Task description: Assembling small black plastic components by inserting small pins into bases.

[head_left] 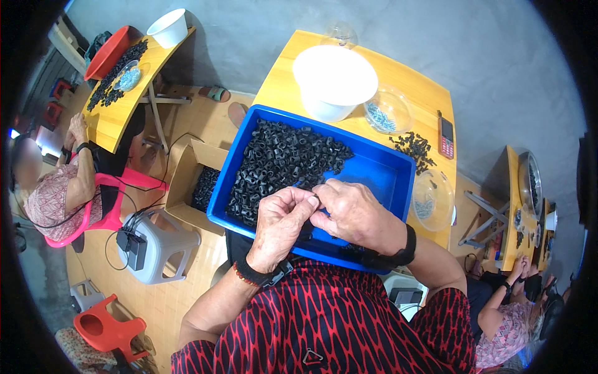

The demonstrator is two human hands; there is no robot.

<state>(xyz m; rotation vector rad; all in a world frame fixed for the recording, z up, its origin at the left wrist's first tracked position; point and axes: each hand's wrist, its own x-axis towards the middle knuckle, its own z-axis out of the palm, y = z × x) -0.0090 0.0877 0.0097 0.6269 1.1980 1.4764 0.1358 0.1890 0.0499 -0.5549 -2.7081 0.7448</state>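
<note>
Over the near half of a blue plastic tray (218, 209), my left hand (283, 221) and my right hand (355, 212) meet at the fingertips. Both are closed in a pinch on a small black part (316, 197), mostly covered by the fingers, so its exact shape is hard to make out. A heap of small black plastic clips (280, 156) fills the left and far part of the tray. More black pieces lie under my hands at the tray's near side.
Beyond the tray, a white bowl (336, 78), a clear dish of screws (383, 118), loose small dark parts (414, 149), a phone (446, 134) and another clear dish (433, 199) occupy the yellow table (286, 68). An open carton (180, 181) stands left. Co-workers sit at side tables.
</note>
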